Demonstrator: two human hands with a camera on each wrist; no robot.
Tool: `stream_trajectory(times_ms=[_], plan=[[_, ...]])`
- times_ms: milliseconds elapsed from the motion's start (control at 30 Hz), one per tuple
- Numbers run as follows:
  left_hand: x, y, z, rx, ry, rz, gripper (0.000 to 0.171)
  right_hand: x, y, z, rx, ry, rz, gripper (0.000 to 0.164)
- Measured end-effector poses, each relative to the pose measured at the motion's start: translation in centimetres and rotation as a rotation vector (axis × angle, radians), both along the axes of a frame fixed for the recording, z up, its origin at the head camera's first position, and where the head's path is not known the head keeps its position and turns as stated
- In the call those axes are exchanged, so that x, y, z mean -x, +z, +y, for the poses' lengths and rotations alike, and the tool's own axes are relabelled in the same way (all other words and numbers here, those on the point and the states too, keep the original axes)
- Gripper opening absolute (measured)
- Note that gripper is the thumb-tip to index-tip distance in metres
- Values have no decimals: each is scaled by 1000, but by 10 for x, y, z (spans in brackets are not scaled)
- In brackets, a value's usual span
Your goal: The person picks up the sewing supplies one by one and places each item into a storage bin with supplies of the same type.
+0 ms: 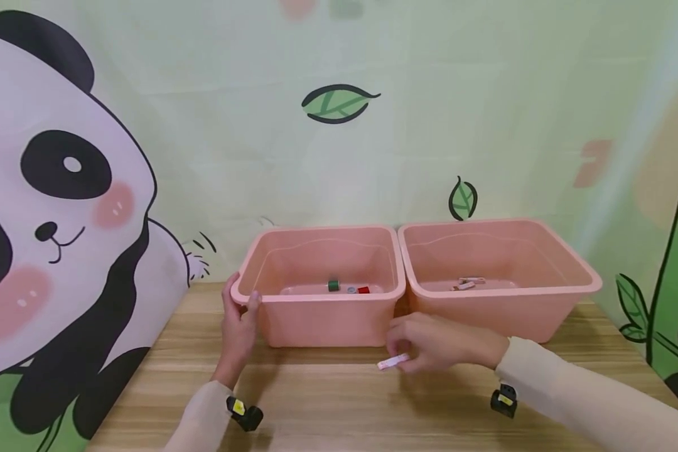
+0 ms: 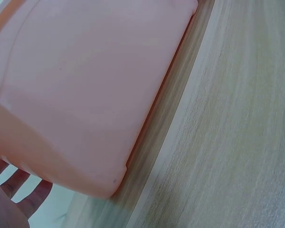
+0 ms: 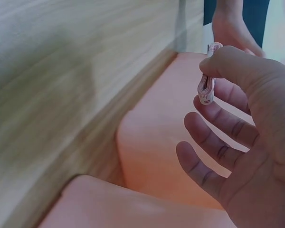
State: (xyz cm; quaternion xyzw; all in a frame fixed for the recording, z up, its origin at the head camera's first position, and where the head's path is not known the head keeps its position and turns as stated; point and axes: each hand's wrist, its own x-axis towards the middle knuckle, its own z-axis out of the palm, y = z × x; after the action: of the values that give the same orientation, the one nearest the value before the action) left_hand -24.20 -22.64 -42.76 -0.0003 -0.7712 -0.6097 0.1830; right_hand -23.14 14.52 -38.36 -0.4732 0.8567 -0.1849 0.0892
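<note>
My right hand [image 1: 429, 342] pinches a folded measuring tape [image 1: 392, 361] between thumb and fingers, just in front of the two pink bins. Printed marks show on the flattened tape [image 3: 207, 88] in the right wrist view, where the other fingers are spread loosely. At the left, my left hand [image 1: 240, 323] grips the rim corner of the left pink bin [image 1: 328, 321], thumb in front and fingers around the outer side. Inside that bin lie a green spool-like piece [image 1: 333, 285], a small pale round piece [image 1: 351, 290] and a small red piece [image 1: 364, 290].
Beside it stands the right pink bin [image 1: 497, 314], with several small whitish folded strips [image 1: 466, 285] on its floor. Both bins stand on a wood-grain table [image 1: 328, 402]. Behind them hangs a pale green backdrop [image 1: 231, 138] with a printed panda and leaves.
</note>
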Motion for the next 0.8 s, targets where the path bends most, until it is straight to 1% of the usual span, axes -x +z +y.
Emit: stream_trajectory(times_ms=[100, 200, 300, 500, 567, 667, 800], plan=[[-8, 9, 4, 12, -10, -8, 65, -2, 11, -1, 6, 7, -7, 15], [-9, 11, 5, 15, -8, -20, 65, -3, 24, -1, 9, 12, 7, 16], [-5, 6, 3, 3, -2, -21, 66, -4, 35, -2, 0, 9, 26, 15], [14, -19, -7, 5, 18, -2, 65, -1, 55, -1, 1, -6, 93, 14], [17, -24, -8, 16, 28, 10, 65, -1, 62, 0, 10, -11, 102, 13], [19, -27, -9, 26, 36, 25, 64, 1, 70, 1, 29, -10, 100, 14], [19, -27, -8, 28, 44, 27, 63, 4, 79, 3, 37, -9, 108, 14]])
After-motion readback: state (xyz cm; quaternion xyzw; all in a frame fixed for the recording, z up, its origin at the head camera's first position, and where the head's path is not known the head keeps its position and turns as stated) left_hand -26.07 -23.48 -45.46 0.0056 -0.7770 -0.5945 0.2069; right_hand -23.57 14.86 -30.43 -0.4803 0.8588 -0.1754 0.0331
